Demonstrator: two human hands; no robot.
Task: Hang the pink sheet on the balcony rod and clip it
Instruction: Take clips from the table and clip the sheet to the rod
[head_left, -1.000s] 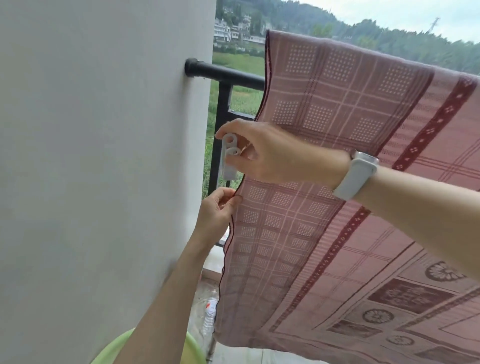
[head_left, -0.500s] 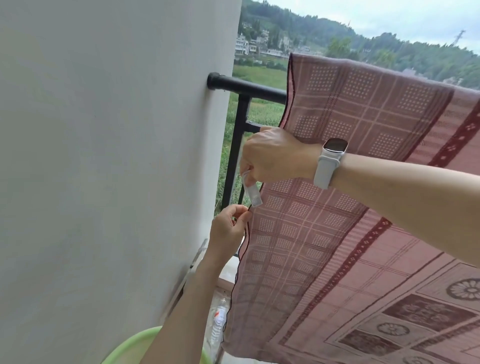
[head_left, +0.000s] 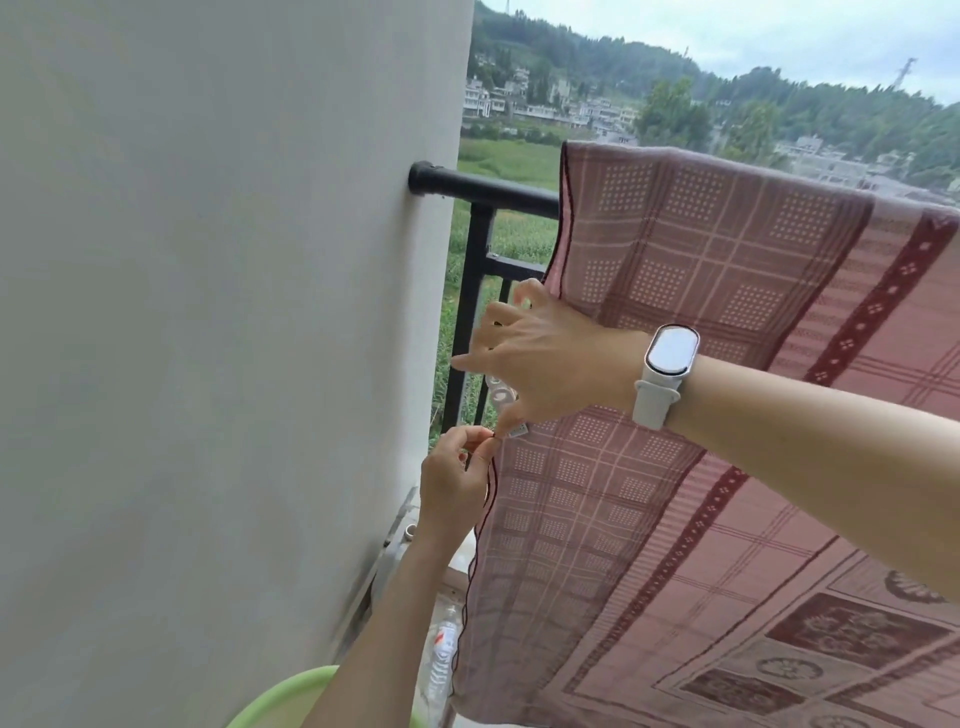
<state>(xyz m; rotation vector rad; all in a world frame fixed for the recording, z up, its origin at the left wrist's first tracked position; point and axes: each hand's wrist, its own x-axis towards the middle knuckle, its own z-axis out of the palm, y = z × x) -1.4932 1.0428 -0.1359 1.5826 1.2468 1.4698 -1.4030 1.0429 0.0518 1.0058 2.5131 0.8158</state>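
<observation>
The right hand (head_left: 550, 364) holds a small white clip (head_left: 503, 396) under its palm; its grip on the clip is pinched by the lower fingers, while the top fingers are spread out. The clip is right at the side edge of the pink sheet (head_left: 701, 291), and it is hard to tell if it is biting the cloth. Just below, the left hand (head_left: 454, 483) pinches that same dark edge of the sheet between thumb and fingertip, holding it tight. A white watch (head_left: 667, 364) sits on the right wrist. The sheet hangs over the black balcony rod (head_left: 483, 187), which goes into the white wall (head_left: 234, 312), and the sheet drapes down toward the camera. Black railing bars (head_left: 470, 312) stand under the rod. Down low there is a green tub (head_left: 280, 696), and you cannot see what is in it. A plastic bottle (head_left: 441, 654) lies on the floor near the sheet's bottom edge.
</observation>
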